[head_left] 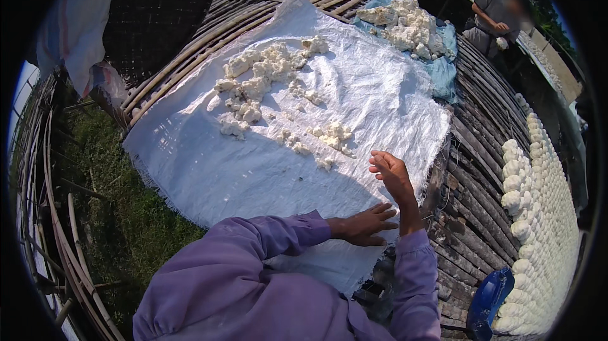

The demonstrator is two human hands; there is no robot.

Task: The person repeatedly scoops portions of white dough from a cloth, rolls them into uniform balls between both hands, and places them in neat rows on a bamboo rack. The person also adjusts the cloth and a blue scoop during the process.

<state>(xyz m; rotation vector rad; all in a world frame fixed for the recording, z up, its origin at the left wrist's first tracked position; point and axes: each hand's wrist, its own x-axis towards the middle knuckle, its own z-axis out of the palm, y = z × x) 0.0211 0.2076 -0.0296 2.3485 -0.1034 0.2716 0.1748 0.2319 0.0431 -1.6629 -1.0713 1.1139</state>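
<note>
A white woven plastic sheet point(266, 179) is spread out before me, its edges frayed. My left hand point(367, 225) lies flat on its near right part, palm down, fingers spread and holding nothing. Just above it, my right hand point(394, 175) is raised over the sheet with its fingers curled together; whatever they hold, if anything, is too small to make out. White crumbly lumps point(269, 68) are heaped on the far left of the sheet. Smaller white crumbs point(332, 133) are scattered toward the middle, closer to my right hand.
Under the sheet is a platform of bamboo poles point(481, 214). A blue sheet point(443, 78) at the far right bears another pile of white lumps point(411, 27). Rows of white balls point(538, 214) line the right, beside a blue plastic container point(491, 296). Another person point(494, 18) is at far right.
</note>
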